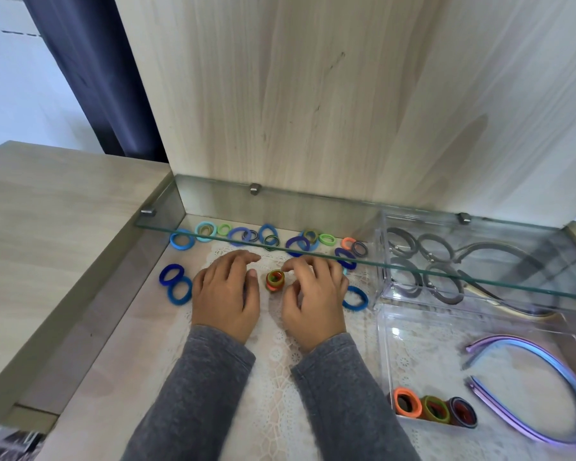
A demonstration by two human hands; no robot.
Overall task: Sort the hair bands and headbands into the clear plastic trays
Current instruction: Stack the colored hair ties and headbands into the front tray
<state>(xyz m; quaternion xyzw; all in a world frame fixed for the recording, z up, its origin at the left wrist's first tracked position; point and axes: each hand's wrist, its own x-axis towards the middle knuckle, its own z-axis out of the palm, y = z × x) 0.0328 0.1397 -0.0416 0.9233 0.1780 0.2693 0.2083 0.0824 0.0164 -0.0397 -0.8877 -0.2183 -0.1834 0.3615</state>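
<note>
Between left hand (225, 294) and right hand (313, 297): hair band stack (275, 281); left relaxed, just beside; right touching it, grip unclear.

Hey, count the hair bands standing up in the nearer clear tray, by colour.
orange hair band: 1
olive green hair band: 1
dark navy hair band: 1
Total: 3, by outer colour, at the front of the nearer clear tray.

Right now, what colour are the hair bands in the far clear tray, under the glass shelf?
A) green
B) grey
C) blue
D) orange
B: the hair bands in the far tray are grey loops, seen through the glass shelf.
</note>
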